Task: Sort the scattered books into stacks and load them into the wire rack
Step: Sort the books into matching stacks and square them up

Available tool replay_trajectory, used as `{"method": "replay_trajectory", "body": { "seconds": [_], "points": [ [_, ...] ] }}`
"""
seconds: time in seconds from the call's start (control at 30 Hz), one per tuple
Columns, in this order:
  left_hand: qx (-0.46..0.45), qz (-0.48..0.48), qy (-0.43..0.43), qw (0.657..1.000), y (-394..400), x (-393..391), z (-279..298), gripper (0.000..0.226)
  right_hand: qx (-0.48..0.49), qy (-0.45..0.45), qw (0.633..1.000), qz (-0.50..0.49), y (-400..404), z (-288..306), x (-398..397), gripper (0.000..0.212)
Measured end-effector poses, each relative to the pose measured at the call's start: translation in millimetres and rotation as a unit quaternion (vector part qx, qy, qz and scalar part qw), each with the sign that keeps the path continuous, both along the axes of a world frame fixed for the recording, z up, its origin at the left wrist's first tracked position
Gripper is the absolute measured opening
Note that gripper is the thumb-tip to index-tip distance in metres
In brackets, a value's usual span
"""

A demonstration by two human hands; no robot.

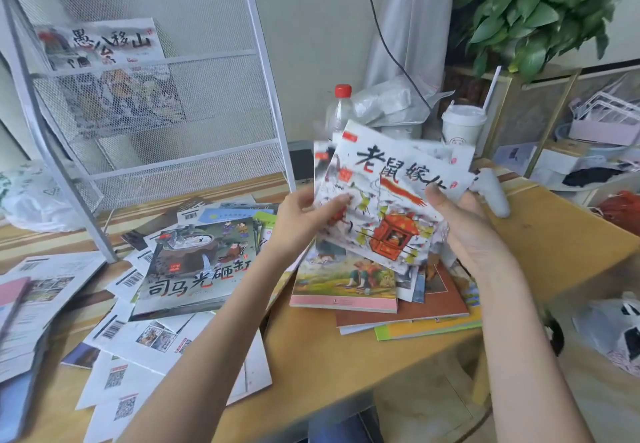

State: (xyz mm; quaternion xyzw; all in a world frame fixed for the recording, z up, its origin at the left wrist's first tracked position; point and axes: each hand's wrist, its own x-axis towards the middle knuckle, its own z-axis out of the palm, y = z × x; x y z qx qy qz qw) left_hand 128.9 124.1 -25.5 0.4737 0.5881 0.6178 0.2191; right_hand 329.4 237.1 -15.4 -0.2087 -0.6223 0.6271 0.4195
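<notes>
we find the sorting step in hand, not the loading: both hands hold a small bundle of picture books [388,200] lifted above the wooden table [346,356], between the two spreads of loose books. the left hand [304,217] grips the bundle's left edge, thumb laid across the top cover; the right hand [460,220] clasps the right edge, thumb on the cover and fingers curled behind (the fingers themselves are mostly hidden by the books). the covers in the bundle are fanned and tilted, not yet squared. below it lies a rough pile of books [381,297] at the table's right, and a wider scatter [166,304] lies to the left, many face down with barcodes showing. the wire rack [166,96] stands at the back left, with one book [100,44] already in an upper shelf and its lower shelves showing no books that we can make out. we judge the task well short of done. the next move, in our view, calls for tapping the bundle's edges flush, then either adding more like-sized books or carrying it left and up into a rack shelf, clearing the rail in front.
</notes>
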Motion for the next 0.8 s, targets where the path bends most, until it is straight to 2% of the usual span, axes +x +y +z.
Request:
{"method": "replay_trajectory", "body": {
  "seconds": [0.07,0.1,0.17,0.23,0.3,0.37,0.5,0.57,0.63,0.73,0.8],
  "points": [
    [-0.011,0.007,0.007,1.0,-5.9,-2.2,-1.1,0.028,0.006,0.001,1.0,0.003,-2.0,-4.5,-4.1,0.051],
    [-0.018,-0.001,-0.02,1.0,-5.7,-2.5,-3.8,0.037,0.001,-0.01,1.0,0.006,-3.2,-9.4,-8.5,0.056],
    [-0.041,0.009,-0.065,0.997,-2.4,4.1,-13.4,0.045,-0.007,-0.04,0.999,0.011,-6.0,-23.2,-20.2,0.052],
    [-0.065,0.046,-0.089,0.993,1.5,15.9,-25.9,0.039,0.0,-0.065,0.997,-0.035,-9.2,-34.2,-29.6,0.036],
    [-0.064,0.078,-0.081,0.992,1.8,23.6,-32.5,0.016,0.024,-0.074,0.994,-0.077,-9.6,-37.5,-34.3,0.024],
    [-0.053,0.097,-0.065,0.992,-0.6,20.8,-27.6,0.012,0.059,-0.083,0.99,-0.097,-11.6,-32.2,-38.4,0.027],
    [-0.036,0.164,0.014,0.986,-16.0,-11.0,2.3,0.017,0.132,-0.079,0.981,-0.12,-29.5,-13.1,-67.5,0.03],
    [-0.038,0.202,0.021,0.978,-33.1,-34.2,14.0,0.021,0.136,-0.103,0.979,-0.108,-41.8,-7.9,-93.5,0.043],
    [-0.047,0.256,0.009,0.966,-57.2,-57.4,16.2,0.028,0.129,-0.142,0.978,-0.085,-57.1,-8.8,-124.0,0.048],
    [-0.119,0.344,0.013,0.931,-97.2,-86.6,5.2,0.031,0.124,-0.223,0.966,-0.038,-85.0,-24.5,-170.7,0.052],
    [-0.227,0.377,0.068,0.895,-119.1,-103.1,-9.1,0.029,0.127,-0.281,0.951,-0.02,-103.4,-41.8,-195.6,0.063]
  ]
}}
